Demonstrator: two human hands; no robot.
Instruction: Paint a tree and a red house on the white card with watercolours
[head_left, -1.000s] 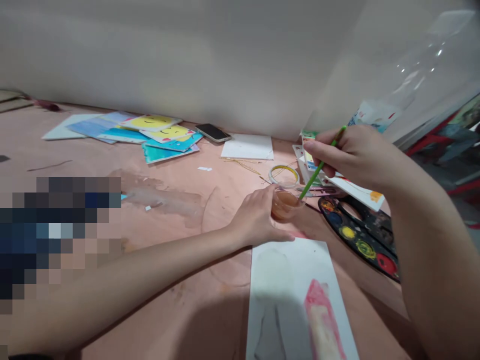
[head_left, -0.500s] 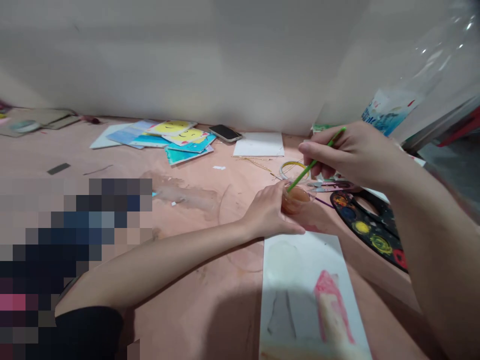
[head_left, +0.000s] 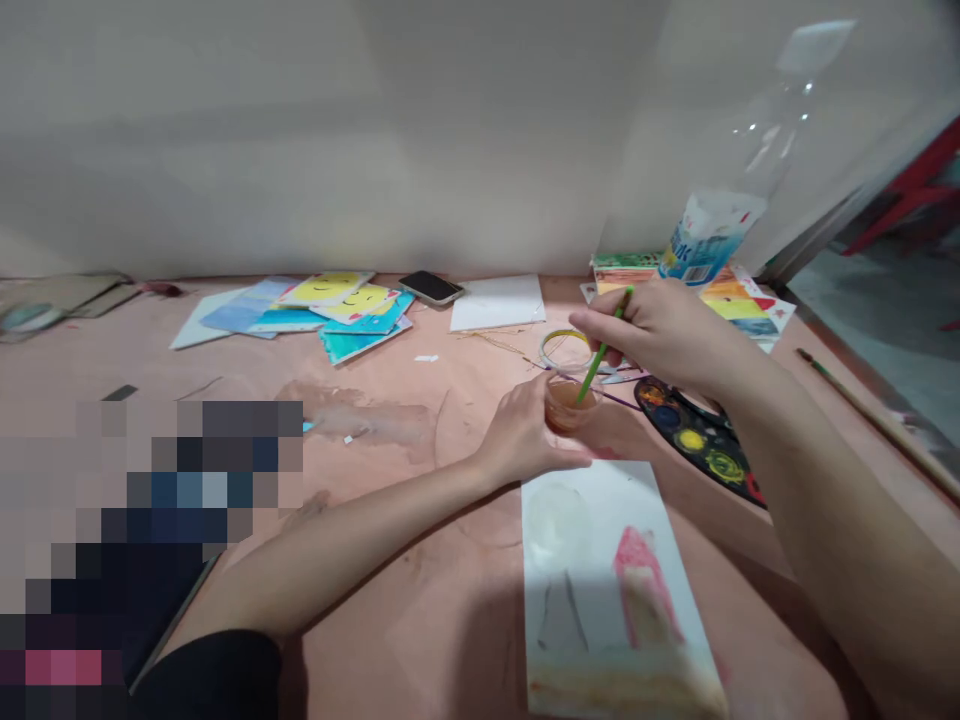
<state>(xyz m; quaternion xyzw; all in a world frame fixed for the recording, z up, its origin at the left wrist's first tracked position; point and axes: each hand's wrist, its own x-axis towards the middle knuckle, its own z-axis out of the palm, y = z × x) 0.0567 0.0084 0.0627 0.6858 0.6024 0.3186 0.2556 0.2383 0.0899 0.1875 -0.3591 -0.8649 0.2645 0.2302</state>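
Observation:
My left hand (head_left: 521, 430) curves round the left side of a clear plastic cup (head_left: 564, 418) of brownish water, fingers behind and thumb in front. In my right hand (head_left: 656, 325) a thin green-handled paintbrush (head_left: 598, 362) is pinched, its lower end down in the cup; the bristles cannot be made out. Just in front of the cup lies a white painting board (head_left: 600, 510) with a pale round shape, grey strokes, a pink-edged tower shape and a brownish band at the bottom. A dark paint palette (head_left: 694, 440) lies to the right, partly hidden by my right forearm.
A tape roll (head_left: 541, 352) lies behind the cup. Farther back are a blank white board (head_left: 499, 302), a phone (head_left: 431, 288) and several painted cards (head_left: 367, 340). A clear bottle (head_left: 701, 245) stands over more paintings; a long brush (head_left: 862, 400) lies by the right edge.
The view has shifted right, showing more of the bottle, paintings and long brush. The green paintbrush now stands more upright, with its lower end farther into the middle of the cup.

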